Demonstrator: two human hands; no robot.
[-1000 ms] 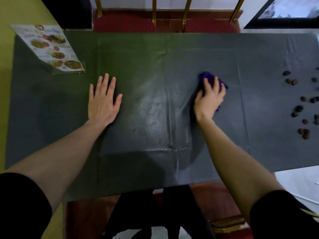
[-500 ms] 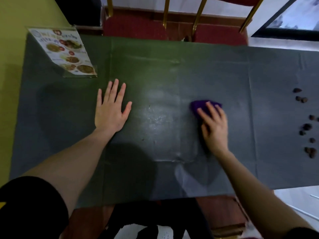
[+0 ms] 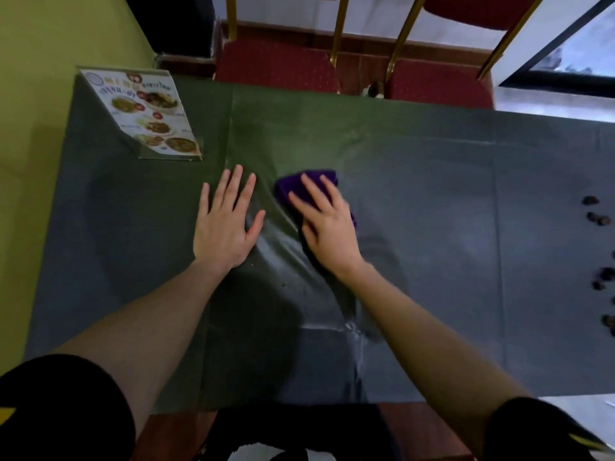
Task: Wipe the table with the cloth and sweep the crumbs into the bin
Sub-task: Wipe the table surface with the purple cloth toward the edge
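The purple cloth (image 3: 301,186) lay mid-surface, pressed flat under the right hand (image 3: 327,224), whose fingers (image 3: 311,189) were straight and slightly spread. Just beside it, the left hand (image 3: 223,227) rested flat on the dark surface (image 3: 432,201), fingers splayed. Dark crumbs (image 3: 599,218) lay scattered well apart at the right edge; a menu stand (image 3: 146,114) stood at the far left corner.

Two bare forearms reach up from the bottom corners of the frame, both in short black sleeves. The left hand (image 3: 223,227), at centre left, lies flat, palm down, fingers straight and spread. The right hand (image 3: 327,224), just beside it at centre, presses palm down with fingers extended, angled toward the upper left.
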